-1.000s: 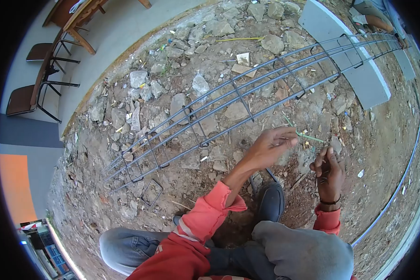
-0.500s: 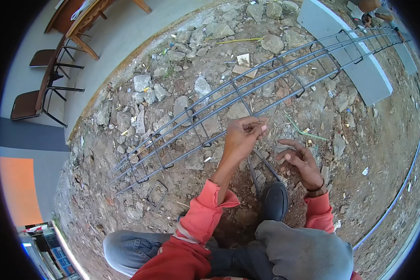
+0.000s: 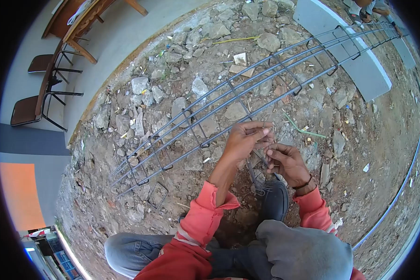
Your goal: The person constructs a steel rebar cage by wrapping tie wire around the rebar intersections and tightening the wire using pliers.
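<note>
A long rebar cage (image 3: 210,119) of lengthwise bars and square stirrups runs diagonally over the rubble. Just below its near bar, my left hand (image 3: 245,142) is closed, pinching what looks like thin tie wire (image 3: 264,125) at the fingertips. My right hand (image 3: 287,164) is closed too, thumb and finger pinched at the thin wire close beside the left fingertips. Under both hands, two dark metal handles (image 3: 252,173) spread toward my shoe (image 3: 274,200); their upper end is hidden, so I cannot tell whether they are held. A loose square stirrup (image 3: 157,195) lies left of my hands.
Grey panels (image 3: 345,51) lie under the cage's far end, where another person (image 3: 366,9) is partly visible. Stones (image 3: 140,85), a green strip (image 3: 305,131) and a tile piece (image 3: 241,59) litter the ground. Chairs (image 3: 27,111) and a wooden table (image 3: 81,28) stand at left.
My right hand has moved up and left to meet my left hand, its fingers closing into a pinch. The left hand stays nearly in place. The view has shifted slightly.
</note>
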`<state>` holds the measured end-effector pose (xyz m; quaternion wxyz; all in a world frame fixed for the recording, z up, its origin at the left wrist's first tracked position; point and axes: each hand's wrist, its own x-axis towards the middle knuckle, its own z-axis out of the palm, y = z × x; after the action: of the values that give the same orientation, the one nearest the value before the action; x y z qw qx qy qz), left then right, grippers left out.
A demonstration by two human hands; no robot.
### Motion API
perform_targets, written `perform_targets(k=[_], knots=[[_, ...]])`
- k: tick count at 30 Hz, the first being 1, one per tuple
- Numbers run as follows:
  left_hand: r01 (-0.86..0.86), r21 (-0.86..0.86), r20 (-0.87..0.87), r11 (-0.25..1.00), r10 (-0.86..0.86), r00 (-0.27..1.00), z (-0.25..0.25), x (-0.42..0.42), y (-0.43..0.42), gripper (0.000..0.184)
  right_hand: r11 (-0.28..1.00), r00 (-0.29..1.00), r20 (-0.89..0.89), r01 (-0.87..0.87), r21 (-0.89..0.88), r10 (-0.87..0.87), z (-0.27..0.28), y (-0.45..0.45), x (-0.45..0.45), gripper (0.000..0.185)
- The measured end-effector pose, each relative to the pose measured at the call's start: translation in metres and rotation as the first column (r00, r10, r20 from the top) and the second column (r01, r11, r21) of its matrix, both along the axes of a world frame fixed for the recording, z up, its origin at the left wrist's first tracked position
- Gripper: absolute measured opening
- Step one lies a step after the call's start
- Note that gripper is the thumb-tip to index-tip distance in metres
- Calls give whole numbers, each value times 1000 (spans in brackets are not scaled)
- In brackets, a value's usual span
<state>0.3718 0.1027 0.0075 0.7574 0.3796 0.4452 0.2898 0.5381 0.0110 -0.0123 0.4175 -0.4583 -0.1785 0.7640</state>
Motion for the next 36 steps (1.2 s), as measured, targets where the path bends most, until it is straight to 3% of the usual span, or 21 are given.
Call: perform_targets(k=[2,3,6,10,11,13,14,16,17,19,21,23,25,27,29,32,36], knots=[[20,-62,29,998,-18,999,-1,-4,1,23,999,993,-110,28,-28,-31,-1,-3,-3,13],[-3,11,15,1000,2,1000,-5,-4,-2,21,996,975,-213,58,-61,-69,0,-4,-3,12],[-74,148,-25,986,78,997,-12,4,-10,17,987,950,-300,41,-156,-87,8,-5,-3,12],[-134,322,-167,937,195,966,-15,14,-13,14,967,964,-241,56,-249,-117,11,0,-5,14],[-139,323,-167,936,201,965,-15,12,-11,14,954,943,-253,150,-261,-217,2,2,-4,13],[42,514,-318,857,145,937,-5,7,-6,18,931,912,-264,240,-274,-313,-8,3,1,12],[40,516,-318,856,147,937,1,2,-4,18,933,914,-237,273,-235,-328,-11,3,6,9],[325,660,-568,677,167,806,14,-12,2,22,931,913,-213,308,-194,-346,-17,5,7,8],[328,660,-569,676,164,806,20,-19,6,22,938,940,-136,284,-198,-313,-21,7,6,6],[230,507,-634,831,179,752,29,-30,16,26,943,958,-58,264,-205,-281,-32,9,3,5],[191,568,-628,800,272,729,14,-41,24,29,975,990,3,138,-172,-140,-46,15,-4,4],[155,629,-614,762,364,700,1,-46,27,31,969,989,-29,135,-206,-144,-50,27,-12,5],[168,536,-610,827,243,754,-6,-49,29,37,962,987,-63,131,-241,-150,-56,41,-16,6],[204,556,-606,806,224,764,-16,-48,31,39,957,959,-229,104,-272,-169,-59,54,-17,7],[240,572,-602,784,203,772,-22,-44,32,40,970,966,-222,78,-229,-130,-55,62,-17,9],[159,518,-547,840,183,817,-17,-30,33,39,987,980,-185,46,-156,-75,-45,67,-19,11],[-27,528,-490,849,331,807,-24,-16,34,34,995,991,-121,41,-96,-52,-41,69,-21,12]])
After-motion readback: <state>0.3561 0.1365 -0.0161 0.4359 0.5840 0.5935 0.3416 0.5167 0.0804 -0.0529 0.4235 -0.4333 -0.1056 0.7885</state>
